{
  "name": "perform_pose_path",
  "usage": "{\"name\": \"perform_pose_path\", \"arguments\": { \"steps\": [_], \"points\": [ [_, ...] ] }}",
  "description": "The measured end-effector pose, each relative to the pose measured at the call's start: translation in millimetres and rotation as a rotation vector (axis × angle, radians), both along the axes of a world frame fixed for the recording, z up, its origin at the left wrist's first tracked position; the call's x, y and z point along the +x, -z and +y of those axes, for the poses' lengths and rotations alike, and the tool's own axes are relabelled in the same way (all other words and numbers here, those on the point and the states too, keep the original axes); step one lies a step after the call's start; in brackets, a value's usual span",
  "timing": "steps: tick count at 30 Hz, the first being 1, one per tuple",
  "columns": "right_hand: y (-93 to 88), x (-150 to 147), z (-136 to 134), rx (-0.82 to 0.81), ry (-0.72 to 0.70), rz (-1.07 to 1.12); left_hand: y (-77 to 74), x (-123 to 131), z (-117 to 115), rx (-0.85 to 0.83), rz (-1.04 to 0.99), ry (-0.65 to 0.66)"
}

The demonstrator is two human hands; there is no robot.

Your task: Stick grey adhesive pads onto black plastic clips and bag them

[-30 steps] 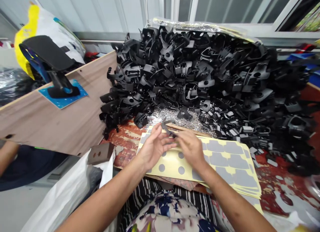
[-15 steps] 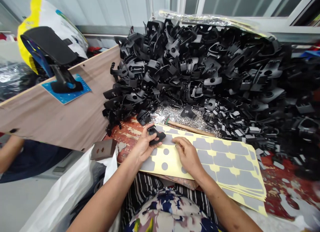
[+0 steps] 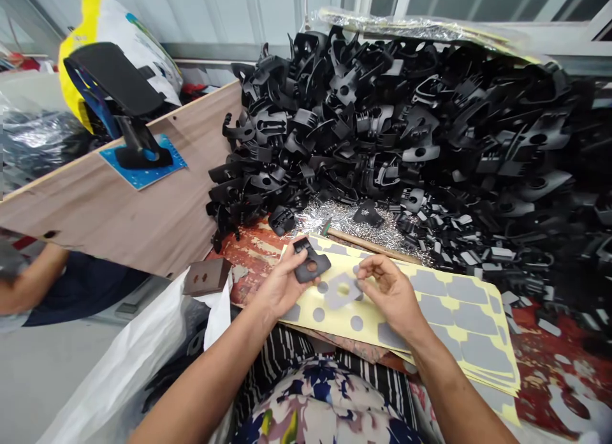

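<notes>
Near the front edge of the red table (image 3: pixel 252 238), over a yellow sticker sheet (image 3: pixel 337 321), your left hand (image 3: pixel 281 286) curls round a black plastic plate (image 3: pixel 313 255) and your right hand (image 3: pixel 394 294) pinches a grey sticker (image 3: pixel 335 297), off the sheet but apart from the plate.

The right hand (image 3: pixel 389 292), empty near the far edge of the yellow sheet (image 3: pixel 337 324) half a second earlier, had drawn back and pinched a holed grey sticker (image 3: pixel 333 297) above the sheet's left half. In the left hand (image 3: pixel 281 288), the black part (image 3: pixel 302 272) had turned, baring its round hole.
</notes>
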State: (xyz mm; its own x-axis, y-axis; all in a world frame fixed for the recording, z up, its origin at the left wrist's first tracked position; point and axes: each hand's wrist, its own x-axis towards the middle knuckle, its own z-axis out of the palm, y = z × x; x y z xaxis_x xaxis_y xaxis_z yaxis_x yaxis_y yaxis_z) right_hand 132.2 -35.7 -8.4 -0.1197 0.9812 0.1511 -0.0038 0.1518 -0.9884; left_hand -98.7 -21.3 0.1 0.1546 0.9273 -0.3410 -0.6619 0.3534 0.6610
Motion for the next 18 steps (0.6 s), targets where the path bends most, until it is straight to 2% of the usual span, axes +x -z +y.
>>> {"name": "perform_pose_path", "arguments": {
  "steps": [2,5,10,18],
  "points": [
    [-2.3,-7,-3,0.024,0.099,-0.022,-7.0,8,-10,0.006,-0.049,0.061],
    [-3.8,-15,-5,0.06,0.147,-0.058,-10.9,20,-19,-0.014,-0.094,0.108],
    [5.7,-24,-4,0.123,0.178,-0.136,-8.7,29,-22,0.028,-0.136,0.136],
    [12.0,-30,-5,0.101,0.187,-0.109,-5.5,27,-21,0.034,-0.172,0.141]
  ]
}}
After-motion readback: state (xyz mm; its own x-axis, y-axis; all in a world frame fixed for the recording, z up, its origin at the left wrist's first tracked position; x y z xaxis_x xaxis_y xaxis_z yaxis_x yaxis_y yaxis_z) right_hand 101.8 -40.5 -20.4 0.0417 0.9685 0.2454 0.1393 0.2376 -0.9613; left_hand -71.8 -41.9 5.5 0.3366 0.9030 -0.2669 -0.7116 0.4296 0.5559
